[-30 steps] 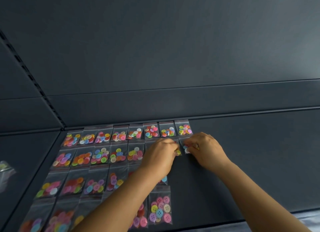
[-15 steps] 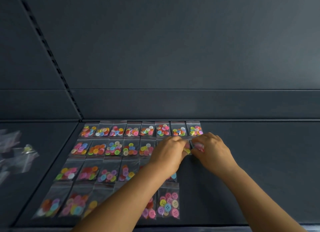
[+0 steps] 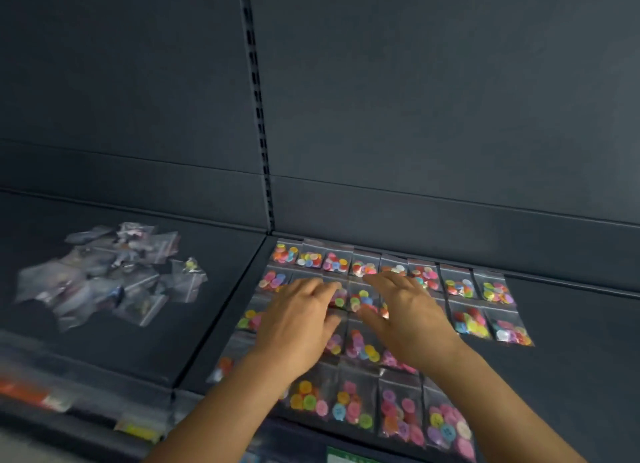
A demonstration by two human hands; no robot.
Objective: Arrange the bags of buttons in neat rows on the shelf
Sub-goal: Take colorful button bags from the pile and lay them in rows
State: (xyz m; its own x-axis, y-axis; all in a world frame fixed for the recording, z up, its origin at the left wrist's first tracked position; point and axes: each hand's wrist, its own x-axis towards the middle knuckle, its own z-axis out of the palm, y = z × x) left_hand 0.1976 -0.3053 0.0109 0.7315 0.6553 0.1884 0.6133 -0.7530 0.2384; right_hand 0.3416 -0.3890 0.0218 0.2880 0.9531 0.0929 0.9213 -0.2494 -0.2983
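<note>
The dark shelf (image 3: pixel 571 341) carries the bags (image 3: pixel 460 286) of buttons in rows beside its left edge — the back row runs along the rear wall. A loose pile (image 3: pixel 110 275) of bags lies on the neighbouring shelf to the left (blurred). Left hand (image 3: pixel 298 327) and right hand (image 3: pixel 405 320) hover over the middle rows — fingers spread, holding nothing.

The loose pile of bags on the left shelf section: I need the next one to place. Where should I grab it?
From the loose pile, pinch the upturned corner of the bag at its right edge, coming from the right with the left hand; it lies apart, less overlapped.
</note>
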